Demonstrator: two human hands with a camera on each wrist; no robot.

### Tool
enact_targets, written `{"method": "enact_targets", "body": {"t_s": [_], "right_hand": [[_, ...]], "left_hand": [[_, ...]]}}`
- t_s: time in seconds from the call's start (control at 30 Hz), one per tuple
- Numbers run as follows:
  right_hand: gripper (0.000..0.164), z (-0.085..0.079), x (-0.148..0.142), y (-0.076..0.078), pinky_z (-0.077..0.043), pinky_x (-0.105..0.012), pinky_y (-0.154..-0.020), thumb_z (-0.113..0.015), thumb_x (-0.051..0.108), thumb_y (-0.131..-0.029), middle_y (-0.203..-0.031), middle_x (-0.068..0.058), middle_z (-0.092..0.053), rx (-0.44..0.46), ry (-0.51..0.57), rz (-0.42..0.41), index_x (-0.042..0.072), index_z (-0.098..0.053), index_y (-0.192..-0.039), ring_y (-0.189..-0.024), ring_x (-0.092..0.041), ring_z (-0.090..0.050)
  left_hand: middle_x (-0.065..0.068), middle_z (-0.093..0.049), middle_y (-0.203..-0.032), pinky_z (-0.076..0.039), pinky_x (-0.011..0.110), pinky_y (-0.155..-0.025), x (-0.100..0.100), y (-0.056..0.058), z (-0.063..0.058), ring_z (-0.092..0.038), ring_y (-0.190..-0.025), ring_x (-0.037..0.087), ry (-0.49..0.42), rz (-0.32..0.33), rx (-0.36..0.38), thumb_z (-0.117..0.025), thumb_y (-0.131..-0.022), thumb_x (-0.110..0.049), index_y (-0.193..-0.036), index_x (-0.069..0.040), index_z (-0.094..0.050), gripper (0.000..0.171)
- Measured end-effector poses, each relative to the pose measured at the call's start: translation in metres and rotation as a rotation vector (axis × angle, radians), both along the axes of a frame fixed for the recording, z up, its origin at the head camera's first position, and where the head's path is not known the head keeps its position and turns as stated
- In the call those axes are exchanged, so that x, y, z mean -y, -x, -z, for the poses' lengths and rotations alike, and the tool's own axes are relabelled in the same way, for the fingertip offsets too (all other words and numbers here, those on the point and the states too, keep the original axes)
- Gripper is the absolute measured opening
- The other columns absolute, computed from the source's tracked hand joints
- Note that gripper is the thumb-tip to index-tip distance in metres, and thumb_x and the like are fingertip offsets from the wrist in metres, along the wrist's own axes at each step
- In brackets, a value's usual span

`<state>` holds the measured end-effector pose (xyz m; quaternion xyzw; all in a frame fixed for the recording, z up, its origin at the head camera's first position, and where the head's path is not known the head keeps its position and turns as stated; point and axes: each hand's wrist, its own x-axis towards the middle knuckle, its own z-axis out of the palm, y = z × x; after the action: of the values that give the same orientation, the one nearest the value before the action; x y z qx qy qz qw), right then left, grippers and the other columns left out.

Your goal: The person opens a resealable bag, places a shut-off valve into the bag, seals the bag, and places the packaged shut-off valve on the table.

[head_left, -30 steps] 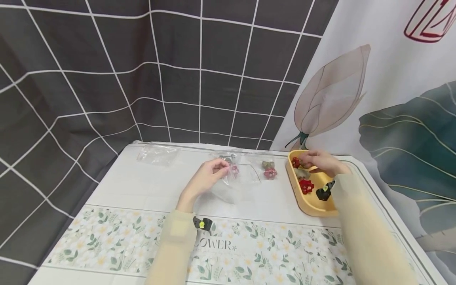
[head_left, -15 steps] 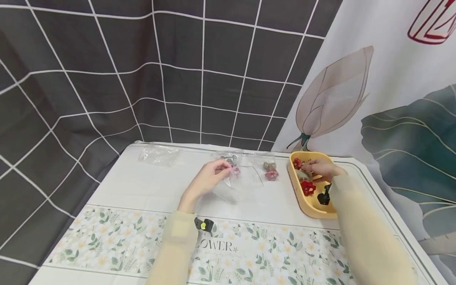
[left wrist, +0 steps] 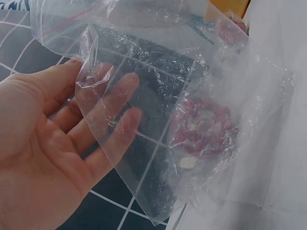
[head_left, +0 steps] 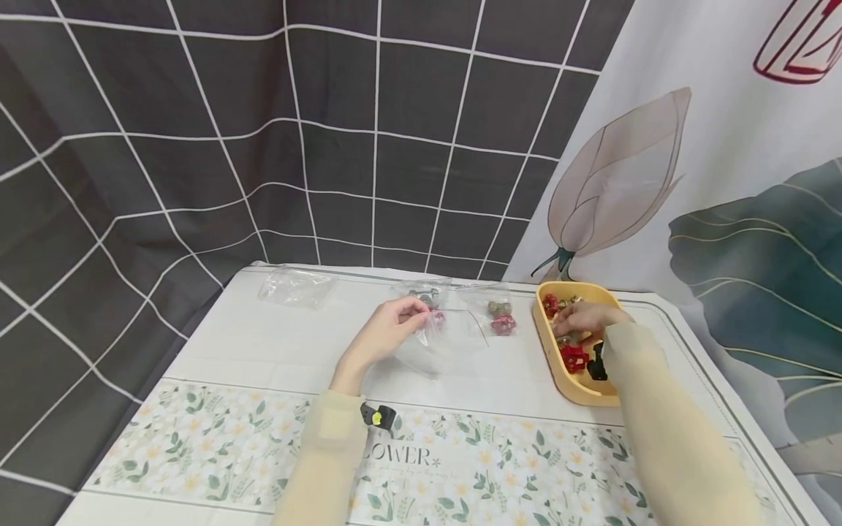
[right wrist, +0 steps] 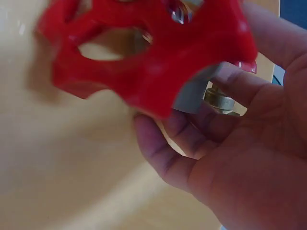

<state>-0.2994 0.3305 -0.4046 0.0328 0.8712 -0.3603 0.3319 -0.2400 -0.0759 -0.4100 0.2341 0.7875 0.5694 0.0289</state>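
mid-table bag (left wrist: 148, 110) is seen as thin clear plastic, glossy, creased; same finish noted on far-left bag (head_left: 296, 286). on the right, tray (head_left: 579, 396) is judged smooth yellow plastic, semi-gloss. red wheel (right wrist: 158, 76) in it is smooth-finished, slightly shiny; painted metal or plastic can't be told. fitting (right wrist: 219, 100) is taken as brass-coloured metal, dull sheen. tabletop (head_left: 250, 351) is smooth, mostly matt. far backdrop (head_left: 335, 88) is made of soft matt cloth, rumpled at left. nr sleeves (head_left: 332, 446) are knit-like fabric, matt.
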Motion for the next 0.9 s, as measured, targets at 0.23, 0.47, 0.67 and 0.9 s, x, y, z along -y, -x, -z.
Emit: {"method": "enact_targets", "body": {"t_s": [0.23, 0.47, 0.67, 0.9], "right_hand": [[0.026, -0.007, 0.0, -0.002, -0.053, -0.033, -0.071, -0.069, 0.02, -0.089, -0.086, -0.006, -0.059, 0.017, -0.047, -0.08, 0.001, -0.055, -0.099, -0.077, -0.018, -0.056], [0.027, -0.012, -0.005, -0.004, -0.051, -0.027, -0.06, -0.072, 0.024, -0.089, -0.081, -0.006, -0.059, -0.026, -0.012, -0.089, 0.003, -0.054, -0.091, -0.067, -0.015, -0.054], [0.018, -0.016, -0.011, -0.007, -0.046, -0.022, -0.054, -0.07, 0.016, -0.09, -0.074, -0.002, -0.059, -0.061, 0.076, -0.057, 0.005, -0.057, -0.087, -0.062, -0.012, -0.051], [0.032, -0.031, -0.013, -0.012, -0.051, -0.026, -0.062, -0.075, 0.023, -0.088, -0.087, -0.006, -0.06, -0.236, 0.028, -0.003, -0.001, -0.059, -0.103, -0.073, -0.017, -0.055]], "left_hand": [[0.005, -0.068, -0.107, -0.053, 0.034, -0.089, -0.001, 0.0, 0.0, -0.065, -0.102, 0.02, 0.011, -0.001, 0.007, -0.06, -0.098, -0.013, -0.103, -0.007, -0.066, 0.01], [0.002, -0.068, -0.104, -0.053, 0.033, -0.088, 0.0, 0.001, 0.0, -0.065, -0.099, 0.016, 0.016, -0.008, 0.01, -0.06, -0.098, -0.014, -0.102, -0.008, -0.066, 0.009], [0.005, -0.068, -0.105, -0.053, 0.035, -0.089, -0.001, 0.001, 0.001, -0.065, -0.101, 0.019, 0.01, 0.003, 0.002, -0.06, -0.098, -0.013, -0.103, -0.007, -0.066, 0.01], [0.009, -0.068, -0.11, -0.052, 0.037, -0.092, -0.004, -0.001, 0.0, -0.065, -0.106, 0.024, 0.006, -0.004, 0.018, -0.06, -0.098, -0.013, -0.106, -0.004, -0.065, 0.013]]}}
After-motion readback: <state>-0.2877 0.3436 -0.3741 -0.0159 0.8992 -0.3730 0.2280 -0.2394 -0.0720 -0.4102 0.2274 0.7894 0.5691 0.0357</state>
